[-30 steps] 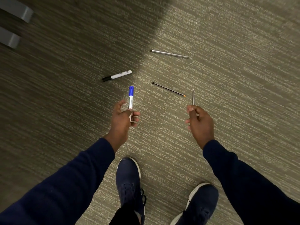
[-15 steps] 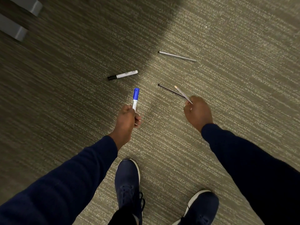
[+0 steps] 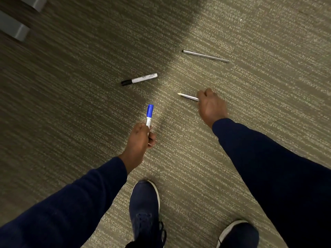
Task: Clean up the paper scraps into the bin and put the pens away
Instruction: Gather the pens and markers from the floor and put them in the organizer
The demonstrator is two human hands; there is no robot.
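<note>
I stand over a striped carpet with pens lying on it. My left hand (image 3: 139, 142) is closed around a blue-capped marker (image 3: 149, 114), cap pointing away from me. My right hand (image 3: 212, 104) is low over the carpet, fingers closed on a thin silver pen (image 3: 189, 97) that sticks out to the left. The thin black pencil seen earlier is hidden, where my right hand now is. A black-capped white marker (image 3: 139, 79) lies ahead of my left hand. A long silver pen (image 3: 205, 56) lies farther off, ahead of my right hand. No paper scraps or bin are in view.
Two grey furniture feet (image 3: 17, 30) (image 3: 36, 2) stand at the top left corner. My dark blue shoes (image 3: 145, 208) (image 3: 239, 233) are on the carpet below my hands.
My right hand has moved forward and down onto the spot where the black pencil lay, and its silver pen has swung to point left. My left hand still holds the blue marker.
</note>
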